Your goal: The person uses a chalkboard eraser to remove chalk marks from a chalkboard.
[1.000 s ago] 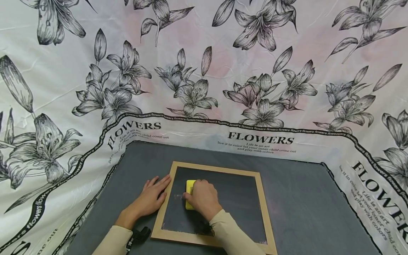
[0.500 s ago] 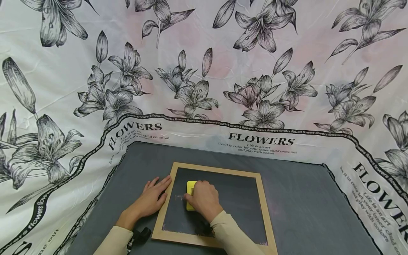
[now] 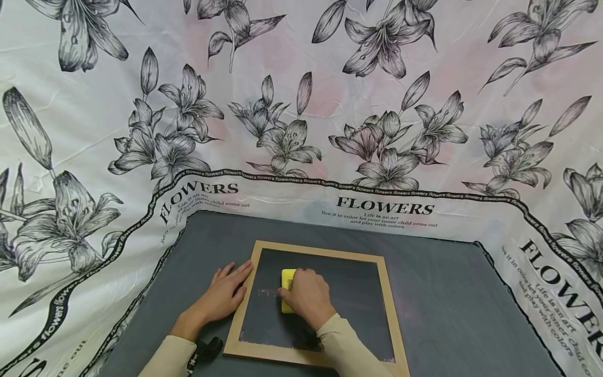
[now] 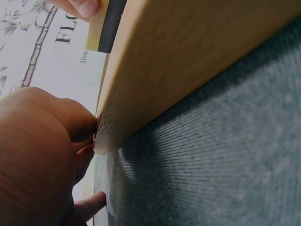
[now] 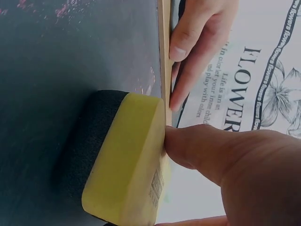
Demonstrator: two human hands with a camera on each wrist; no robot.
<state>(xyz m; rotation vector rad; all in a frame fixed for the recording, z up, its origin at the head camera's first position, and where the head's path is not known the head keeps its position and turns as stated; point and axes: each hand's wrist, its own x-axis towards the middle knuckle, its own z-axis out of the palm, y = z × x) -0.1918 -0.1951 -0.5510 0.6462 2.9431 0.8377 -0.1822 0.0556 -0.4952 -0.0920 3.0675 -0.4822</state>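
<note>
A chalkboard (image 3: pixel 348 288) with a light wooden frame (image 3: pixel 320 250) lies on the grey cloth. My right hand (image 3: pixel 308 296) grips a yellow board eraser (image 3: pixel 287 277) over the left half of the board. In the right wrist view, the black felt side of the eraser (image 5: pixel 122 160) faces the board, and my thumb (image 5: pixel 193 146) presses its yellow back. My left hand (image 3: pixel 219 298) rests with extended fingers against the left side of the frame. Faint chalk marks (image 3: pixel 267 293) show just left of the eraser; pinkish residue lines the board's lower edge.
Grey cloth (image 3: pixel 447 303) covers the surface around the board. Behind and at both sides rises a white sheet (image 3: pixel 301 204) printed with black lilies and lettering. A black wrist-worn device (image 3: pixel 207 348) sits at the left cuff, near the frame's lower left corner.
My right hand and the eraser have shifted slightly right, uncovering more of the faint chalk marks. The left hand stays in place on the frame.
</note>
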